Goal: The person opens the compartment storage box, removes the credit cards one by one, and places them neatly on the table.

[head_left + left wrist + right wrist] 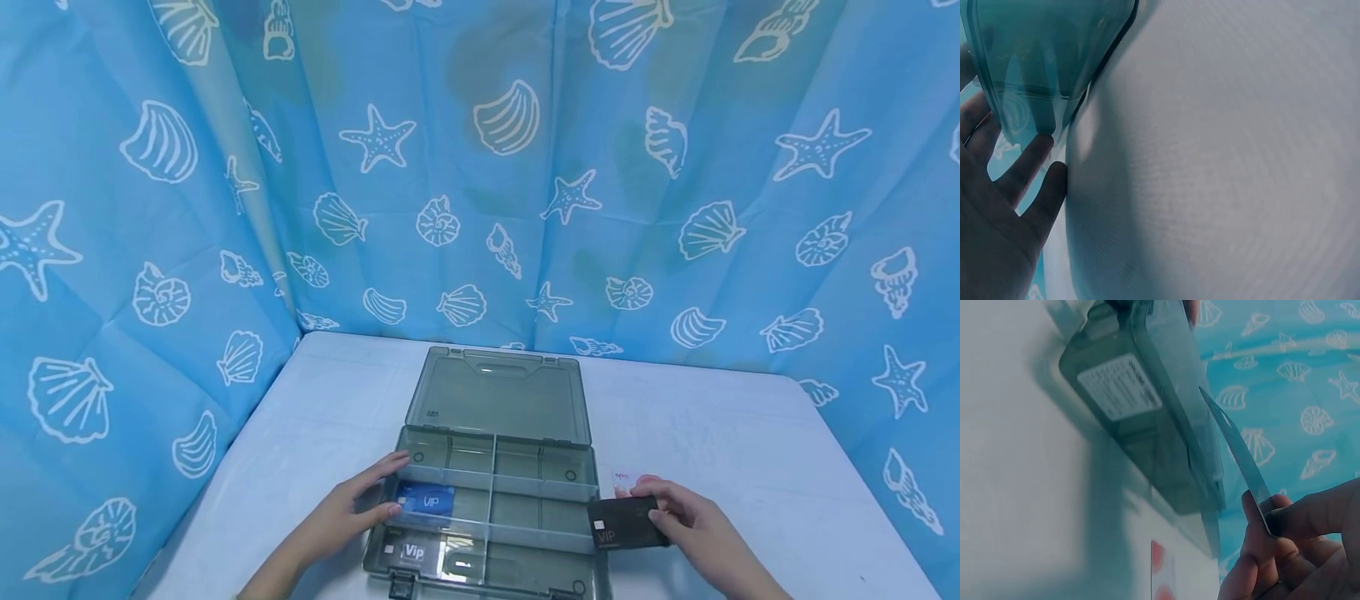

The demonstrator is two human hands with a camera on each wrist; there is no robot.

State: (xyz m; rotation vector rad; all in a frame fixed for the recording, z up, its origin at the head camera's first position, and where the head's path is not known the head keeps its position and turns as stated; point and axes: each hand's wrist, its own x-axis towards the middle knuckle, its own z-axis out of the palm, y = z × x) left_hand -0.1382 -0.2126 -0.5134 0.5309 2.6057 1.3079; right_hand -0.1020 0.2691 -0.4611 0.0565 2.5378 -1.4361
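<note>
A translucent grey-green compartment box lies with its lid folded back. Its left compartments hold a blue VIP card and, nearer the front, a dark card marked "Vip". At the box's left side, my left hand rests with spread, fairly straight fingers touching the edge. My right hand pinches a black VIP card between thumb and fingers, just over the box's right rim. The right wrist view shows this card nearly edge-on, tilted, above the table.
A light card with red patches lies on the white table right of the box, partly hidden by the right hand. Blue curtains with white shell prints hang behind and at the sides. A white label is on the box's side.
</note>
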